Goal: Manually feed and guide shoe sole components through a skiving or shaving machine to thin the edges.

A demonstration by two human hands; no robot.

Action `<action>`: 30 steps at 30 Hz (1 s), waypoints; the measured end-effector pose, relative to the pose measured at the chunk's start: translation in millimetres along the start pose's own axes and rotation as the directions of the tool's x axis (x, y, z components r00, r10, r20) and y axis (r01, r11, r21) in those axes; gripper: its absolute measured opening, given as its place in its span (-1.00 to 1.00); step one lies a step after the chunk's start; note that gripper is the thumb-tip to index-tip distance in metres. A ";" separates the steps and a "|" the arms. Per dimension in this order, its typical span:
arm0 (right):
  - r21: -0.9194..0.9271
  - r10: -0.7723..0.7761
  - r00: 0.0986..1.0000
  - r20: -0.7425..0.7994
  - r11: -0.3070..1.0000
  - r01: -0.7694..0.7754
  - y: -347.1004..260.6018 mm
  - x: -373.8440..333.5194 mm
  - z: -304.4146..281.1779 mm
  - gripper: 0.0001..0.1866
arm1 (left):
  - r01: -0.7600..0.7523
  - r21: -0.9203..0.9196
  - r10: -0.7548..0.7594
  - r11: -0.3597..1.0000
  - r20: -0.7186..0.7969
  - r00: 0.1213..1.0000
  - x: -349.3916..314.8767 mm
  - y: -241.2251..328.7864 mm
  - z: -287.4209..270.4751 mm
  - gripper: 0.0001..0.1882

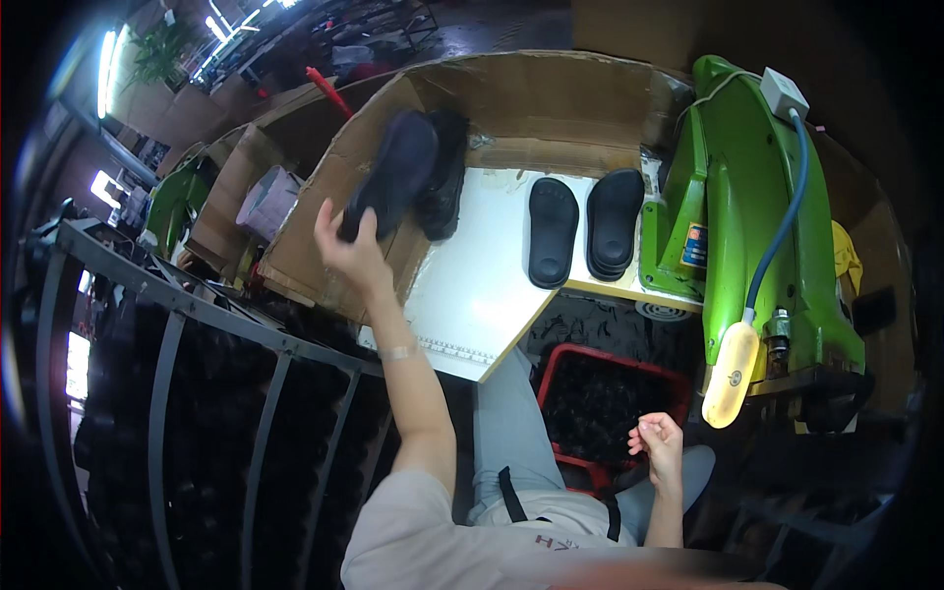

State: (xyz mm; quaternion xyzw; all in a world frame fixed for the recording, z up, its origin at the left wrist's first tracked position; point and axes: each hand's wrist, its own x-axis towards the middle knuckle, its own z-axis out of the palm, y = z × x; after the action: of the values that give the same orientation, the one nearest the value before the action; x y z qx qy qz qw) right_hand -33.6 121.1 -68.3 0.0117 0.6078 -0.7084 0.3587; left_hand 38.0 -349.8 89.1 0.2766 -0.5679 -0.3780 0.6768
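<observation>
At the left end of the white worktable (462,295), my left hand (352,244) grips the near end of a black shoe sole (401,162), thumb on one side and fingers on the other. The sole is tilted and slightly blurred. Right beside it more black soles (447,177) lean against the cardboard wall. Two small stacks of black soles, a left stack (553,231) and a right stack (616,221), lie side by side on the table. My right hand (659,440) hovers by my lap near the red basket, fingers curled; anything inside them is hidden.
A green machine (728,216) stands on the right, with a yellow lamp (731,379) hanging from a blue cable. Cardboard walls (551,108) rim the table. Below it sits a red basket (565,369) of small black pieces. A metal rail (226,329) runs along the left.
</observation>
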 end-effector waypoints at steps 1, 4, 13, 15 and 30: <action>0.006 0.006 1.000 -0.006 1.000 -0.006 -0.6 0.1 1.1 -0.88 | -0.075 0.094 0.072 0.993 0.043 0.996 -23.8 35.4 -11.5 -0.37; 0.077 -0.137 0.977 0.163 0.989 0.126 -5.9 -2.9 6.8 -0.50 | -0.189 0.142 0.136 0.972 0.318 0.938 -91.0 98.0 -35.6 -0.22; 0.130 -0.061 0.992 0.106 0.990 0.047 14.7 -48.5 -65.2 -0.46 | 0.808 -0.104 -0.417 0.580 0.815 0.404 -282.1 115.4 23.3 -0.17; 0.101 -0.064 0.997 0.049 0.993 0.059 35.5 -71.1 -76.4 -0.66 | 0.721 -0.061 -0.362 0.690 0.834 0.417 -319.4 123.7 24.5 -0.28; 0.124 -0.194 0.979 0.067 0.975 0.185 30.6 -101.6 -15.4 -0.52 | 0.470 0.237 -0.254 0.850 0.967 -0.027 -332.8 148.5 65.1 -0.81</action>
State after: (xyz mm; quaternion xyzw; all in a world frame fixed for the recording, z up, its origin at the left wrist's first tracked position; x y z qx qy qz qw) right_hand 51.4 184.6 -52.5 -0.0533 0.5491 -0.7736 0.3118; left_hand -19.3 12.0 35.4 0.0330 -0.7420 -0.6694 0.0134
